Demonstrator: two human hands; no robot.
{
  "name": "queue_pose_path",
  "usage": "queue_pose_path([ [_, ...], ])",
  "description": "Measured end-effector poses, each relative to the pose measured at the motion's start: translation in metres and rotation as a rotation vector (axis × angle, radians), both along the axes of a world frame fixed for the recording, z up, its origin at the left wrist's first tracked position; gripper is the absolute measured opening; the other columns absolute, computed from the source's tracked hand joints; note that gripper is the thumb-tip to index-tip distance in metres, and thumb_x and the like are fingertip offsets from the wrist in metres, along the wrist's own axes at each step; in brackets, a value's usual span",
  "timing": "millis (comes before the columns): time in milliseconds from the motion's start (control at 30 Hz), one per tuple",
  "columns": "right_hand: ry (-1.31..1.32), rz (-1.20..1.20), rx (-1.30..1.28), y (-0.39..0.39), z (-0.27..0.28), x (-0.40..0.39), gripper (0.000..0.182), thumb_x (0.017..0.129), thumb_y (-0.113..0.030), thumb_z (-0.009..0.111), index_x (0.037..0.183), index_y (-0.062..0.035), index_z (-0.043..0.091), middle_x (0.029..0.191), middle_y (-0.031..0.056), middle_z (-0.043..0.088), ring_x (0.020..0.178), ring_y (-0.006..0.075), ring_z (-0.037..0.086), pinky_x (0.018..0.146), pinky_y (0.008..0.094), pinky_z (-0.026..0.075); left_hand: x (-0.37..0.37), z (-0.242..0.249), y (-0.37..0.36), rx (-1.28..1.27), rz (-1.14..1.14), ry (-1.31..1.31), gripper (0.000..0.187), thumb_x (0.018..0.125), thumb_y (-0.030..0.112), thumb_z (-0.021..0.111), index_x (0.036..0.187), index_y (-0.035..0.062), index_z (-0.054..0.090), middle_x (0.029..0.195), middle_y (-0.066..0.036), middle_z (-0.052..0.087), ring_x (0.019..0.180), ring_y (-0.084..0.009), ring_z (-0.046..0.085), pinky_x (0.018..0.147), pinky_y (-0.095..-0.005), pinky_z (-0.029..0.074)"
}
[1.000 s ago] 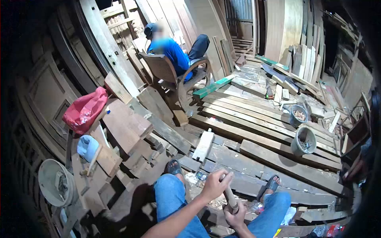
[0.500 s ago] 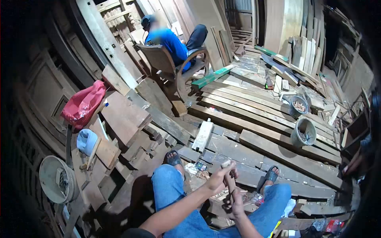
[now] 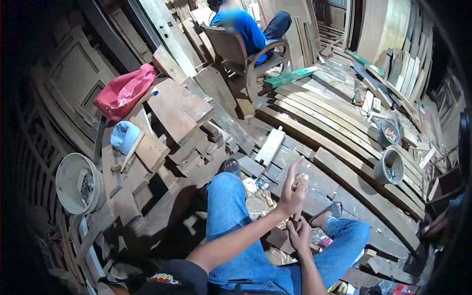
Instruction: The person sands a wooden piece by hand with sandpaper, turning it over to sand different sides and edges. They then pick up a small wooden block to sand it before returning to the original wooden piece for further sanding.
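I sit with my knees apart in blue jeans, feet in sandals on wooden planks. An upright round wooden piece (image 3: 301, 183) stands between my legs. My left hand (image 3: 293, 190) wraps its upper part, index finger stretched up. My right hand (image 3: 299, 234) grips the same piece lower down, where the wood is mostly hidden by my fingers.
Long planks (image 3: 334, 123) cover the floor ahead. Two grey buckets (image 3: 388, 167) stand at right. A person in a blue shirt sits in a wooden chair (image 3: 236, 49) at the back. A red bag (image 3: 125, 91), a blue cap (image 3: 123, 136) and a white bucket (image 3: 73, 184) lie at left.
The view has swung down and left. My left hand slid up the wooden piece and its index finger now points upward; my right hand stays low on it.
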State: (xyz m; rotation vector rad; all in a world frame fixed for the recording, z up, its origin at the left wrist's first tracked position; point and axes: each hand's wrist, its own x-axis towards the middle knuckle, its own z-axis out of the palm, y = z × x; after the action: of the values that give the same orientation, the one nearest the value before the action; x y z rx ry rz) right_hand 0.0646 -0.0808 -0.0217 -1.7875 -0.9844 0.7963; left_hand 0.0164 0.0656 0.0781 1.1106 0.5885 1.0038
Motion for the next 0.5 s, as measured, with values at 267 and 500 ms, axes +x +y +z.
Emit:
queue_pose_path([
  [267,0.058,-0.173,0.089,-0.006,0.006,0.009,0.025,0.090,-0.018,0.076,0.097,0.0021,0.063,0.080,0.0089,0.064,0.075,0.0169,0.058,0.070,0.0345,0.049,-0.025,-0.010,0.020,0.693,0.113,0.256,0.043,0.098,0.003,0.051,0.141,0.0018,0.048,0.101,-0.011,0.060,0.087,-0.0211,0.060,0.080,-0.0340,0.051],
  [500,0.101,-0.353,0.240,-0.014,0.000,0.036,0.031,0.085,-0.013,0.081,0.105,0.0015,0.061,0.095,0.0096,0.066,0.088,0.0166,0.060,0.080,0.0337,0.050,-0.028,0.001,-0.034,0.826,0.220,0.349,0.069,0.089,0.007,0.066,0.150,-0.0026,0.035,0.142,-0.026,0.050,0.131,-0.0389,0.053,0.109,-0.0436,0.044],
])
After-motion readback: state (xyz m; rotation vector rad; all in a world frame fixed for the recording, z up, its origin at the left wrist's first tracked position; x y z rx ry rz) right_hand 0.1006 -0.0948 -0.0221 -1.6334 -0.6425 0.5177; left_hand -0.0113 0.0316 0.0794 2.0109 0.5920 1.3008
